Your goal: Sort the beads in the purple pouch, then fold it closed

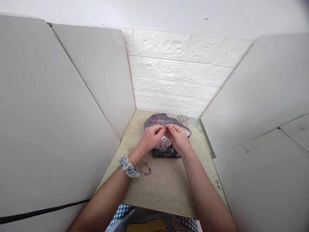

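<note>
Left hand (151,138) | right hand (179,138) | over bead bag (165,153) — both pinched, tips nearly meeting — anything gripped: too small to tell

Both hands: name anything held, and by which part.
It cannot be told: the left hand and right hand are close together over the dark bag, but anything pinched there is too small to identify.

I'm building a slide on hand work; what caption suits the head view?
Left hand and right hand meet over an open dark bag of small beads on a pale tabletop.
</note>
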